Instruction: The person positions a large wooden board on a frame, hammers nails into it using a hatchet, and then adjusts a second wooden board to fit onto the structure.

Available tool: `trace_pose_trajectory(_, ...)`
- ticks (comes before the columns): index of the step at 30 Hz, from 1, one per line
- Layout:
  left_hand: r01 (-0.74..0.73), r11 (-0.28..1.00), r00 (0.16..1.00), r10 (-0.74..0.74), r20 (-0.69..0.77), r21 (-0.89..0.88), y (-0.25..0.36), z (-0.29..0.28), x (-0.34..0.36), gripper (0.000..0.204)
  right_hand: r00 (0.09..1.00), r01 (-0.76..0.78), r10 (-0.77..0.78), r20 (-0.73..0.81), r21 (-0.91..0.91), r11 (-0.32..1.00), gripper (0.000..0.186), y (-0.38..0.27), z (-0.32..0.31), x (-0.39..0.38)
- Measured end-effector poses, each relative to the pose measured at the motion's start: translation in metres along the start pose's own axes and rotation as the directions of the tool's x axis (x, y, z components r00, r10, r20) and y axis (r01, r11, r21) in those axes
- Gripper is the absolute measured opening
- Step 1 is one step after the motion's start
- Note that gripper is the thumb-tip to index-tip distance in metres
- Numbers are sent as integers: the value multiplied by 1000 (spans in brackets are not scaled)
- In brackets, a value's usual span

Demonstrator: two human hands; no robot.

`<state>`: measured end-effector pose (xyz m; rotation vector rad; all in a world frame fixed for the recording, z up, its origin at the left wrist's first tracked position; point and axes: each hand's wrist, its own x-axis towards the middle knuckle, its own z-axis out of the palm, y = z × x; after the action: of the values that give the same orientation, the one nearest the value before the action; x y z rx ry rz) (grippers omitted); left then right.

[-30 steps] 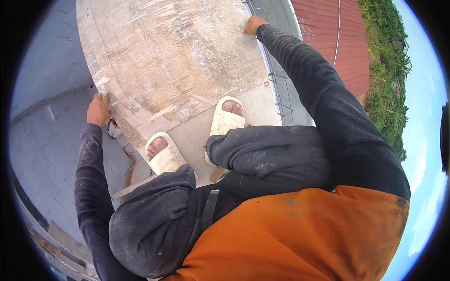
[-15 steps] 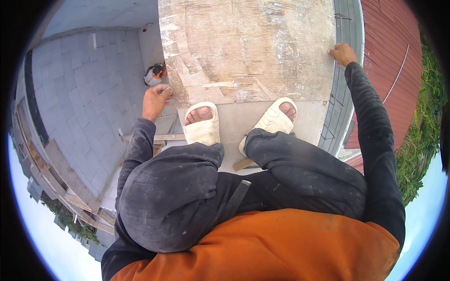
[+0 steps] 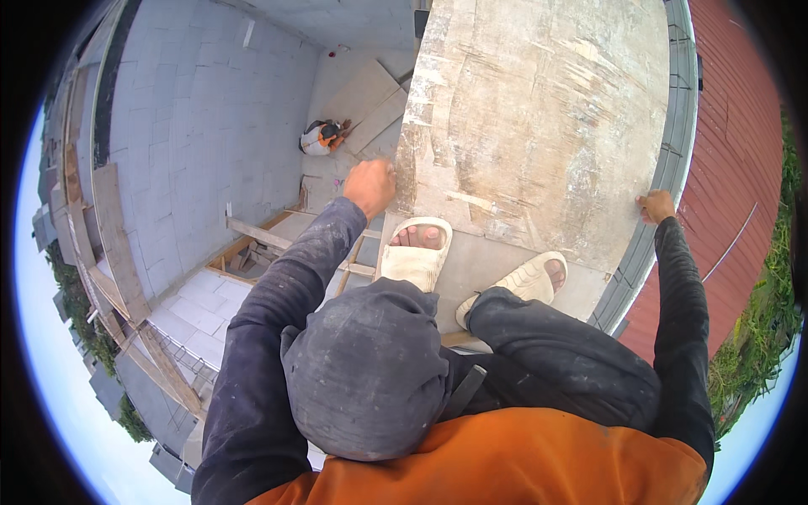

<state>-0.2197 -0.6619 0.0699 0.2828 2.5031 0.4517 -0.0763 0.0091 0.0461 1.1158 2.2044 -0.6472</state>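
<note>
A worn, pale brown plywood sheet [image 3: 539, 109] lies flat in front of my feet, its surface scuffed and peeling. My left hand [image 3: 370, 187] is closed at the sheet's left edge, knuckles up, with its fingertips partly hidden. At the opposite edge, my right hand [image 3: 656, 207] has its fingers curled over the rim of the plywood. Both arms are spread wide. I squat with cream slides [image 3: 417, 252] on my feet, close to the near end of the sheet, on a paler board [image 3: 471, 244].
To the left is a deep drop beside a grey block wall [image 3: 202, 126]. Far below, another person [image 3: 321, 136] crouches by loose boards [image 3: 366, 97]. Timber framing [image 3: 261, 233] crosses the opening. On the right run a channel with steel bars [image 3: 669, 151] and a red metal roof [image 3: 732, 143].
The view has swung left, so the sheet sits further right in it and more of the lower floor shows. My left hand has gone from loosely curled fingers to a closed grip.
</note>
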Motion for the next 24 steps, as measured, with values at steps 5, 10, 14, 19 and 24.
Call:
trace_pose_trajectory(5,-6,1000,1000,7,-29,30,-2,-1,-12,19,994,-88,92,-59,70,994,30,-29,8,-26)
trace_pose_trajectory(10,-20,999,1000,19,-18,-29,0,-4,-3,21,988,-134,135,-70,16,991,44,-24,-3,-27)
trace_pose_trajectory(14,-2,1000,999,1,-50,-18,-22,0,-15,23,989,-106,105,-101,-10,994,62,-66,11,-48)
trace_pose_trajectory(19,-24,1000,1000,24,19,-9,-8,-7,-6,24,965,75,-69,-253,15,997,69,-58,2,-3)
trace_pose_trajectory(24,-14,999,999,16,49,-41,-10,-8,-9,25,968,118,-88,-234,118,986,73,-71,-7,49)
